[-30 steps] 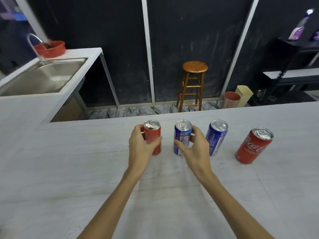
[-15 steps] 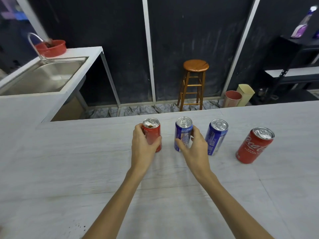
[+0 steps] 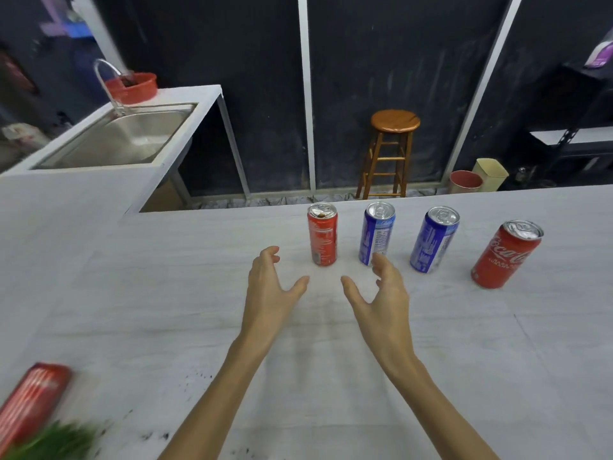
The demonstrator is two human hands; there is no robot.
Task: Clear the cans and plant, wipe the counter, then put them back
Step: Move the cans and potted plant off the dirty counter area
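Observation:
Several cans stand in a row near the far edge of the white counter (image 3: 331, 360): a slim red can (image 3: 322, 234), a blue can (image 3: 376, 233), a second blue can (image 3: 434, 240) and a wider red cola can (image 3: 506, 254). My left hand (image 3: 270, 287) hovers just short of the slim red can, fingers spread, holding nothing. Just in front of the first blue can, my right hand (image 3: 381, 293) is also spread and empty. At the bottom left a blurred red can (image 3: 31, 403) lies beside green plant leaves (image 3: 56, 443).
Dark soil specks (image 3: 199, 376) dot the counter near my left forearm. A steel sink (image 3: 122, 137) with a tap and a red bowl (image 3: 131, 88) sits at the far left. Beyond the counter are a wooden stool (image 3: 391, 151) and two small bins (image 3: 477, 177).
Both hands have let go of the slim red can and the blue can and drawn back toward me, fingers opening. The view has tilted down, showing the red can and plant at the bottom left.

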